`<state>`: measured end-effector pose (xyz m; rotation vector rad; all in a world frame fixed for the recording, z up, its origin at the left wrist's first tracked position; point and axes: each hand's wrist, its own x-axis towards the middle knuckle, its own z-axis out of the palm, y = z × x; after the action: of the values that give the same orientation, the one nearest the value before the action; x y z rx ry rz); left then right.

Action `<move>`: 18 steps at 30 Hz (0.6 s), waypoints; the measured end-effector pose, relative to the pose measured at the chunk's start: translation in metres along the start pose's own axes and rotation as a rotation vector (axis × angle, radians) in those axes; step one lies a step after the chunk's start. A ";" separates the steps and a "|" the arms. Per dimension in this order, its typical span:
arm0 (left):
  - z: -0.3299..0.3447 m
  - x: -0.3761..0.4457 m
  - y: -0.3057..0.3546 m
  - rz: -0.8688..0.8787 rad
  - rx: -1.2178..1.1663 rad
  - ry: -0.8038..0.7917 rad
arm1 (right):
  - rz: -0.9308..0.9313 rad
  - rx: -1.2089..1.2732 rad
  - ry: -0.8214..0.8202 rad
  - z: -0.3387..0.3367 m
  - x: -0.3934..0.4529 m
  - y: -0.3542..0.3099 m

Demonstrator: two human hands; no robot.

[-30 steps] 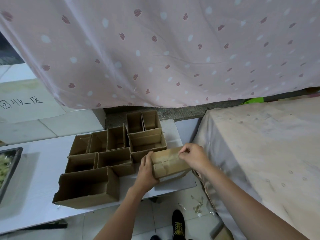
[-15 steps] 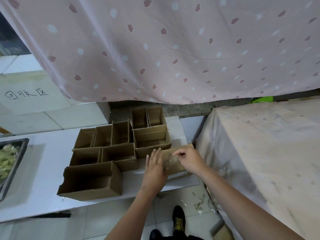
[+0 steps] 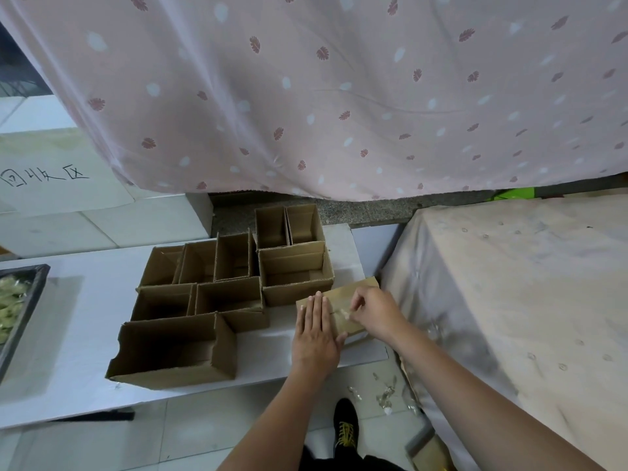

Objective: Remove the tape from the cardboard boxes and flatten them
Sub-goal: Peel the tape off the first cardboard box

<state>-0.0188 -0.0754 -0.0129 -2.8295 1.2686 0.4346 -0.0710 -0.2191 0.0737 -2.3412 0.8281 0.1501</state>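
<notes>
**One box under the hands, a cluster of boxes not yet flattened**

The work is at the tape-peeling stage on a single box, and judging by the tabletop most of the job is left.

At the lower centre of the frame a small closed cardboard box (image 3: 343,302) lies on the white tabletop (image 3: 78,338), close to its right end. The left hand (image 3: 316,329) rests flat on the box's left part, fingers straight and together, pressing it down; that grip is open, holding nothing. The right hand (image 3: 375,312) has its fingers curled at the top of the box and pinches a strip of clear tape (image 3: 341,312) that runs across the box between the two hands. How much of the strip has lifted off the cardboard is too blurred to tell.

Just left of this box, through the middle of the frame, a cluster of open boxes (image 3: 234,277) stands upright, touching one another, with a larger open box (image 3: 173,348) lying on its side at the near edge. None of these looks flattened; whether tape remains on them cannot be seen.

On the floor at the lower right, by a black shoe (image 3: 346,424), lie small shiny scraps (image 3: 385,394) that look like discarded tape, which suggests some peeling is already done. No flattened box is in plain view.
</notes>
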 end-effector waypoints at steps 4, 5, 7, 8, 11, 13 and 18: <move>0.004 0.000 -0.002 0.019 -0.022 0.003 | -0.055 0.048 0.040 -0.001 0.003 0.004; 0.004 0.000 -0.002 0.021 -0.025 0.002 | -0.070 0.065 0.036 -0.004 0.002 0.005; 0.004 0.001 -0.002 0.023 -0.026 0.000 | -0.076 0.064 0.051 -0.009 0.003 0.008; 0.004 0.001 -0.002 0.024 -0.022 -0.001 | -0.072 0.047 0.072 -0.012 0.003 0.011; 0.003 0.001 -0.002 0.024 -0.018 -0.008 | -0.014 0.013 0.121 -0.021 0.002 0.024; 0.002 0.000 -0.003 0.024 -0.015 -0.011 | 0.032 0.019 0.127 -0.025 0.002 0.033; -0.003 -0.001 -0.002 0.026 -0.015 -0.025 | 0.058 0.002 0.081 -0.022 -0.003 0.032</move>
<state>-0.0177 -0.0738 -0.0101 -2.8134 1.3041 0.4814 -0.0946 -0.2495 0.0748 -2.3358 0.9358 0.0798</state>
